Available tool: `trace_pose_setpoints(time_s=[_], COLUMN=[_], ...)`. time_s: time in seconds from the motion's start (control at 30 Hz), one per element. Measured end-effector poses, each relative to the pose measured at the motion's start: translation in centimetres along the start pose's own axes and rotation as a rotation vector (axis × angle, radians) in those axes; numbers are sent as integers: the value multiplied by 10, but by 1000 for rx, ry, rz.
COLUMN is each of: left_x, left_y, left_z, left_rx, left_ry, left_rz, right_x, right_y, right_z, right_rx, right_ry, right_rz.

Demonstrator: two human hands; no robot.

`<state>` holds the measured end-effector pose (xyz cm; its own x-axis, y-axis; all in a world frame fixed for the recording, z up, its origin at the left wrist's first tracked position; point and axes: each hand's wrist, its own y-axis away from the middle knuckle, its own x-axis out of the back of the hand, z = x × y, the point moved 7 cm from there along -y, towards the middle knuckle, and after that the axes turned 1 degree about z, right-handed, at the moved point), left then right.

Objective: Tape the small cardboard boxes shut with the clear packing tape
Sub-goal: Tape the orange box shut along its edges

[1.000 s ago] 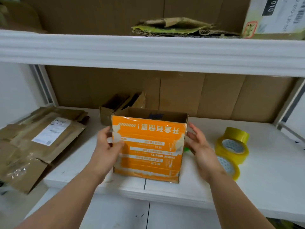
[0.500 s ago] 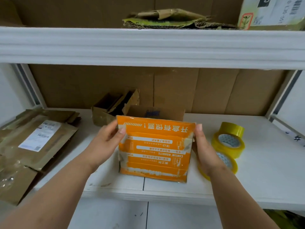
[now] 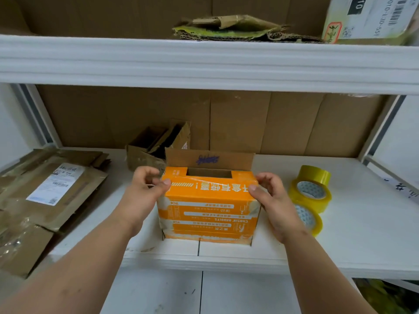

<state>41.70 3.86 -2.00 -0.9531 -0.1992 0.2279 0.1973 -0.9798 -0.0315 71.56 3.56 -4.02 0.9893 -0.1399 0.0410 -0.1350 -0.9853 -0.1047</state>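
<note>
An orange printed cardboard box (image 3: 208, 207) stands upright near the front edge of the white shelf (image 3: 362, 245). Its two side flaps are folded in, its rear flap (image 3: 209, 159) stands up, and a gap shows in the top. My left hand (image 3: 141, 196) holds the box's upper left corner with curled fingers and the thumb on the front face. My right hand (image 3: 271, 198) holds the upper right corner the same way. Two rolls of yellowish packing tape (image 3: 311, 193) are stacked just right of my right hand.
An open brown cardboard box (image 3: 156, 146) lies behind the orange one to the left. Flattened cartons with a shipping label (image 3: 54, 186) pile at the left. The upper shelf board (image 3: 204, 62) overhangs, holding crushed cardboard (image 3: 238, 28) and a labelled carton (image 3: 367, 17).
Both hands rose from the box's sides to its top corners and curled over them. The side flaps are now folded in. The camera moved closer.
</note>
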Motion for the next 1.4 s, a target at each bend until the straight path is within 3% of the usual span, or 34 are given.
trace_pose_setpoints(time_s=[0.4, 0.6, 0.73, 0.87, 0.97, 1.17, 1.27, 1.4], left_x=[-14, -8, -17, -30, -34, -43, -47, -53], left_y=[-14, -12, -10, -13, -14, -8, -5, 5], left_z=[23, 29, 28, 24, 26, 38, 36, 28], left_rx=[-59, -116, -169, -201, -246, -414, -392, -335], left_ry=[-192, -123, -212, -262, -418, -955, -1045, -984], left_rz=[-213, -177, -141, -114, -90, -109, -168, -235], right_x=[-16, -12, 8, 20, 23, 19, 17, 18], right_y=[-14, -18, -26, -25, -25, -23, -22, -19], right_z=[-18, -22, -19, -20, -17, -19, -25, -25], right_rx=[-34, 29, 53, 86, 98, 120, 162, 189], right_ry=[141, 145, 185, 325, 410, 613, 765, 826], right_rz=[-185, -138, 0, 20, 5, -74, -88, -88])
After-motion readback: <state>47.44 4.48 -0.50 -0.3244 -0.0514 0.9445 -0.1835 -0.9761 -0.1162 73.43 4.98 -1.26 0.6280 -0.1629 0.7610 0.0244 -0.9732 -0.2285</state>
